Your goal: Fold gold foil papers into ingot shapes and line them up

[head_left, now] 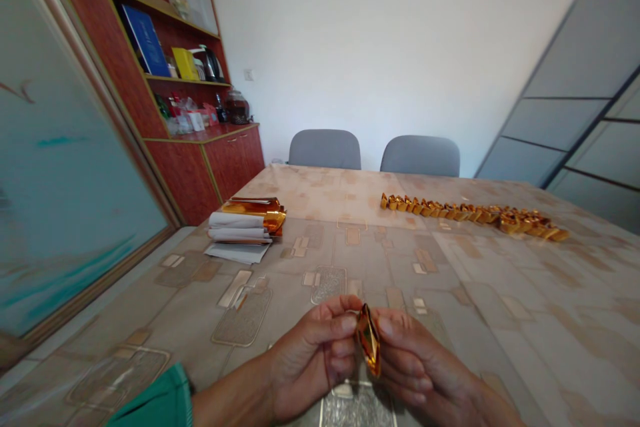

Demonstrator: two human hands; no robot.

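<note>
Room wall: a white wall (pixel 360 47) rises far ahead of the hands, with a small white socket plate (pixel 249 75) on it, ahead and to their left

Left of the hands: a large glass panel (pixel 65 147) in a wooden frame stands beside the worktop

Right of the hands: a tall grey panelled screen (pixel 565 113) leans into view, well apart from them

Cabinet: a red wooden cabinet (pixel 187 173) stands far ahead and to the left, its shelves holding a blue binder (pixel 145 40), a yellow box (pixel 185 63), an electric kettle (pixel 210 63), plastic jugs (pixel 193 7) and a glass jar (pixel 237 108)

Chairs: two grey chairs (pixel 325 149) stand beyond the far edge of the worktop, straight ahead of the hands

Worktop: the worktop (pixel 440 280), under a beige patterned cover, runs beneath both hands and out ahead of them

Row: a long line of folded gold foil pieces (pixel 470 213) lies ahead and to the right of the hands, well apart from them

Stack: white paper strips and gold foil sheets (pixel 245 227) lie in a pile ahead and to the left of the hands

Left hand: the left hand (pixel 310 360), with a green sleeve (pixel 155 400) at the arm, is closed, gripping the folded gold foil piece from its side

Right hand: the right hand (pixel 425 367) is closed too, gripping the same piece from the other side

Held piece: the folded gold foil piece (pixel 369 340) stands upright between the two hands, just above the worktop
</note>
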